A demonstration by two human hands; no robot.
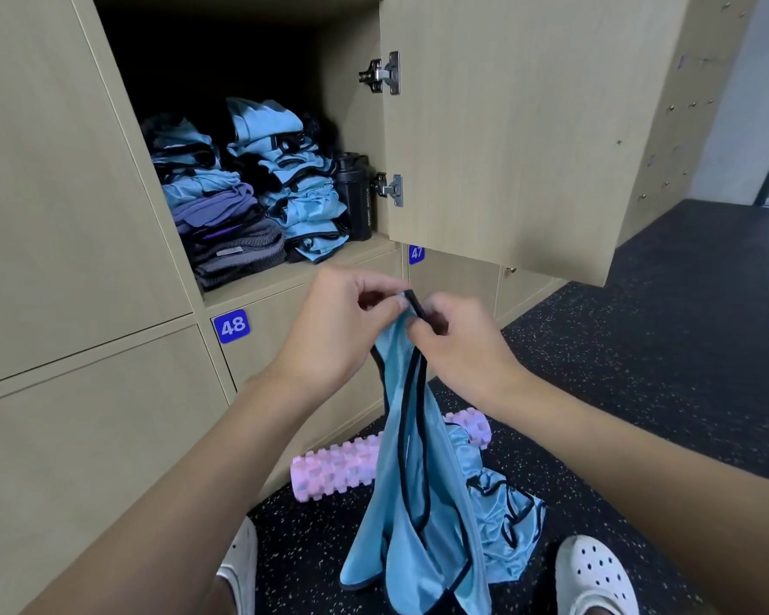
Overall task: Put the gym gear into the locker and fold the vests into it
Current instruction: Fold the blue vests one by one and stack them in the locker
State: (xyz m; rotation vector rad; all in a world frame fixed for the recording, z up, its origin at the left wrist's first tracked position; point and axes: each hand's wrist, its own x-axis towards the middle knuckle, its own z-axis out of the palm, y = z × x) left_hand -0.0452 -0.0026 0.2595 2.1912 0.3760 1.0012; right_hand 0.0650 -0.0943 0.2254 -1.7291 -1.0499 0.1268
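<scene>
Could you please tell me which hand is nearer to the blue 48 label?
Left. The left hand sits right of the 48 label; the right hand lies farther right.

In the far locker (294, 277), folded clothes (223, 201) sit left of a bottle (356, 193), the door (507, 126) open at right; nearer, a hanging vest (418, 503) is before a roller (334, 472) and another vest (502, 526) on the floor (640, 348).

Bare left forearm (187, 463) and right forearm (618, 441); white right clog (596, 574) with round vent holes; left clog (243, 565), half hidden, seemingly matches.
</scene>
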